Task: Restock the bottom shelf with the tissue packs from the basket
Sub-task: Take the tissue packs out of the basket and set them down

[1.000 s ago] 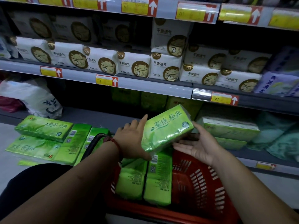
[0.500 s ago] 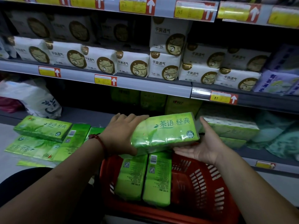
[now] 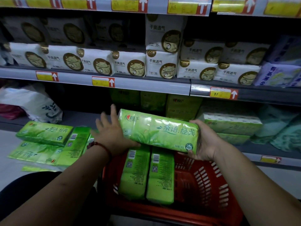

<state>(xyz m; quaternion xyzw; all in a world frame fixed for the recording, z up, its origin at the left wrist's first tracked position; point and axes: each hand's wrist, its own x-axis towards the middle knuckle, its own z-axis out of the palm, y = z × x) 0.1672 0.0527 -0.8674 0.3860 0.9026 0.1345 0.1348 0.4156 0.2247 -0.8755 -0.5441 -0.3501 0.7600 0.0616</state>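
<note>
Bracing the green tissue pack's (image 3: pixel 159 129) 9 o'clock end with the left hand (image 3: pixel 112 136), fingers straight and spread; gripping its 3 o'clock end with the right hand (image 3: pixel 206 142). Tilted a second ago, now nearly level, held over the red basket (image 3: pixel 203 185); two packs (image 3: pixel 135 173) upright inside at 6 o'clock, bottom shelf (image 3: pixel 81 118) beyond at 12.

The held tissue pack (image 3: pixel 159 129) hides the tops of two packs (image 3: pixel 135 175) in the basket (image 3: pixel 184 180); the upper edge cuts the top price labels (image 3: pixel 128 4). Their print is blurred, unreadable.
</note>
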